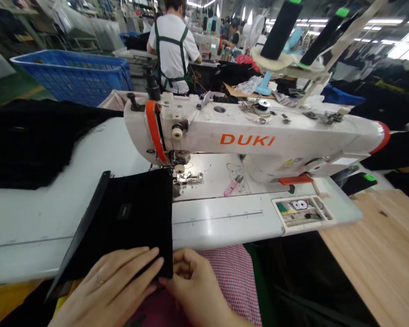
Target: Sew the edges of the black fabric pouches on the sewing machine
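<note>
A black fabric panel (136, 227) with a small dark label lies on the white sewing table, its lower end reaching over the front edge. Its upper right corner sits by the presser foot (179, 175) of the sewing machine (204, 127); whether the foot is down on it I cannot tell. My left hand (116, 281), with a ring on one finger, rests on the lower part of the panel, fingers stretched out flat. At the lower right corner my right hand (194, 281) pinches the panel's edge between thumb and curled fingers.
Pink thread snips (233, 185) lie on the machine bed. A recessed tray (303, 213) holds bobbins and small tools. Dark fabric (27, 141) is piled at left, before a blue basket (75, 68). Thread cones (281, 29) stand above; a person (173, 50) sits ahead.
</note>
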### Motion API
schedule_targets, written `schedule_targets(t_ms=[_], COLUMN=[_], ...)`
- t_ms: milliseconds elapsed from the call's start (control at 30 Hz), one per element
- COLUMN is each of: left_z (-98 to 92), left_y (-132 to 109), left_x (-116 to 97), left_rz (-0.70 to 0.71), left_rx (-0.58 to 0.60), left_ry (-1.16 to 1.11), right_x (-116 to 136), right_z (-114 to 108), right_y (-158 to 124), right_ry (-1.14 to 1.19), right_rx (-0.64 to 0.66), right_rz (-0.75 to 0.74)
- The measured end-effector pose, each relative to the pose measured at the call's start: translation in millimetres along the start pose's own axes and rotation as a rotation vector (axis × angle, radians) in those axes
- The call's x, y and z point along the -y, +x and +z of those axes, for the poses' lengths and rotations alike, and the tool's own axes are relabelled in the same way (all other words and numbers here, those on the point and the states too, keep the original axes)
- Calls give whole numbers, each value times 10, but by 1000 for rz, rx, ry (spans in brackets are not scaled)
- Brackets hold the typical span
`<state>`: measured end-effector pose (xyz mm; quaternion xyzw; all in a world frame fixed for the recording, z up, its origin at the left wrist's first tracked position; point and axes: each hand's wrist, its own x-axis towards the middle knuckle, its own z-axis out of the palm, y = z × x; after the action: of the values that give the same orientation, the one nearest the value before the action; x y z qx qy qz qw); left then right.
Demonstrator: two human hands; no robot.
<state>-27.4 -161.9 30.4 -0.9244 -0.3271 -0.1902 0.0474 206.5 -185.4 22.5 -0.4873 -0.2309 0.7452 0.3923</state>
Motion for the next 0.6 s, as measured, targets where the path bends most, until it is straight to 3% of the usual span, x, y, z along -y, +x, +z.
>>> schedule_targets(t_ms=[67,167,300,600], left_z=[56,74,82,213], left_y=[106,98,-20,-36], left_x=[-123,-92,-68,-209], left_rz=[57,88,-42,-131], left_rx=[28,79,93,21], left_ry=[3,-27,-82,-190], right_x=[11,-3,-46,31], right_z=[-37,-75,-101,-118], right_y=[-16,-24,-25,-61], right_ry=[-17,-30,-22,-81], right_rx=[16,36,37,84], right_rz=[17,16,20,106])
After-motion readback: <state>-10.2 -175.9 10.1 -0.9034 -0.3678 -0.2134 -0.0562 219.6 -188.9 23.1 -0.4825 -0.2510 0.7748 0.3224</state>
